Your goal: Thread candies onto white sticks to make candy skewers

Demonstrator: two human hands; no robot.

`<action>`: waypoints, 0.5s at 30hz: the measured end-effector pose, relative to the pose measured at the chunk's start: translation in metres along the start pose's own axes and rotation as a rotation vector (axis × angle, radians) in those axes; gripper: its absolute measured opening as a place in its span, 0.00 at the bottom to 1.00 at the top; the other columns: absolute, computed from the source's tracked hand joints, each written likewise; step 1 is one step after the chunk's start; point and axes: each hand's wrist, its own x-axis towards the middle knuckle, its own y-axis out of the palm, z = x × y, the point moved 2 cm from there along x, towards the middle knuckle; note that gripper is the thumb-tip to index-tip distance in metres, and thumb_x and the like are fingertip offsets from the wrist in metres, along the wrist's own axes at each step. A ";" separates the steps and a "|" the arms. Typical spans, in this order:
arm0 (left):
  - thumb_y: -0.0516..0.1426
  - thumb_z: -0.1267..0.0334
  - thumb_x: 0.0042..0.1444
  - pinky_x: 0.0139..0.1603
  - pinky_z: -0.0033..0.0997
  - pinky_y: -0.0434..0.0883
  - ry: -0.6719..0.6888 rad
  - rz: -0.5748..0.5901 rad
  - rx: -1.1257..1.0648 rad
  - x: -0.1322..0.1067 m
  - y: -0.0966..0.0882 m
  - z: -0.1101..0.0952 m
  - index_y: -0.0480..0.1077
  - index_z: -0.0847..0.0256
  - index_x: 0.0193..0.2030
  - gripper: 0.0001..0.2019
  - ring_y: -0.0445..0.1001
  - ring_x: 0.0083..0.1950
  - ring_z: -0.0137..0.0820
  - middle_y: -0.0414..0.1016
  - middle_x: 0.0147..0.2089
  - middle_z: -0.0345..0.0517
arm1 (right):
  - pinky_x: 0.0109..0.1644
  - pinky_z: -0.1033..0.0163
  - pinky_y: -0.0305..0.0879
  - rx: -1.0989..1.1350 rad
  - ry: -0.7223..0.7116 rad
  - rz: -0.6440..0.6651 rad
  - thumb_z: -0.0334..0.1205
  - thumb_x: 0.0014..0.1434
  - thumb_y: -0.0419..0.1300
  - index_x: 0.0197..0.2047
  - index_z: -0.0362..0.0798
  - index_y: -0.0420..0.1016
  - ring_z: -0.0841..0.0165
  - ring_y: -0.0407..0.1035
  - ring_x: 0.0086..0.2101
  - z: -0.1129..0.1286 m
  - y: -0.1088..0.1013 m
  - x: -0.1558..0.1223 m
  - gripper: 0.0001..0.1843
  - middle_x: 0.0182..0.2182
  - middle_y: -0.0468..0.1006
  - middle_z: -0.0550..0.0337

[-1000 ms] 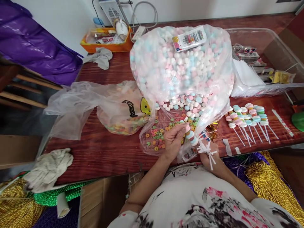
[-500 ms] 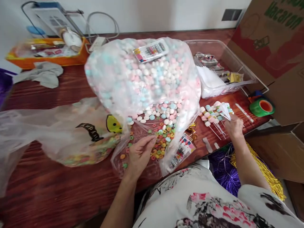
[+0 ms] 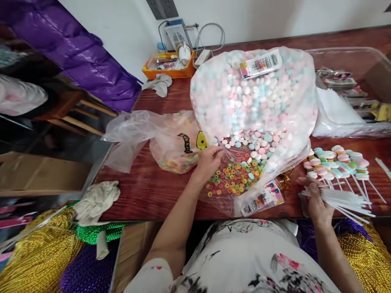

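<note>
My right hand (image 3: 319, 203) holds a fanned bundle of white sticks (image 3: 345, 199) low over the table's front edge. Just behind it lies a pile of pastel candy skewers (image 3: 336, 162) on white sticks. Closed at the left edge of a large clear plastic bag (image 3: 210, 97), my left hand (image 3: 210, 162) appears to pinch its film; the fingertips are partly hidden. Inside the bag are pink, white and blue candies (image 3: 262, 142), and in its mouth lie colourful ring candies (image 3: 233, 175). Left of that hand rests a second translucent bag (image 3: 171, 142) of ring candies.
A clear tub (image 3: 342, 132) with small packets and white sheets stands at the right. Printed cards (image 3: 262, 199) lie by the bag mouth. An orange tray (image 3: 168, 73) and grey cloth (image 3: 160, 84) sit at the back left, another cloth (image 3: 97, 201) at the front left corner.
My view has swung left. My right hand has come back from over the skewer pile toward the table edge, sticks in hand. My left hand has moved from the ring candies to the bag's left edge.
</note>
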 end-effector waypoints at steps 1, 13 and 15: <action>0.57 0.63 0.62 0.51 0.38 0.76 0.019 0.039 0.096 0.013 0.005 -0.001 0.82 0.62 0.43 0.12 0.81 0.45 0.39 0.84 0.43 0.52 | 0.53 0.46 0.74 0.049 0.021 -0.008 0.51 0.73 0.49 0.45 0.47 0.79 0.56 0.80 0.40 -0.002 0.005 -0.001 0.21 0.38 0.85 0.48; 0.52 0.66 0.59 0.63 0.49 0.70 0.362 0.259 0.408 0.050 0.036 0.021 0.78 0.61 0.44 0.14 0.76 0.57 0.48 0.82 0.50 0.57 | 0.28 0.63 0.67 0.384 0.233 0.031 0.62 0.63 0.59 0.38 0.48 0.81 0.70 0.66 0.23 0.007 0.019 0.021 0.24 0.22 0.74 0.63; 0.51 0.61 0.62 0.59 0.51 0.72 0.380 0.160 0.440 0.054 0.039 0.035 0.77 0.59 0.44 0.14 0.76 0.53 0.49 0.81 0.49 0.56 | 0.25 0.63 0.64 0.390 0.236 -0.027 0.65 0.63 0.56 0.42 0.47 0.80 0.71 0.62 0.20 0.008 0.020 0.026 0.29 0.20 0.70 0.65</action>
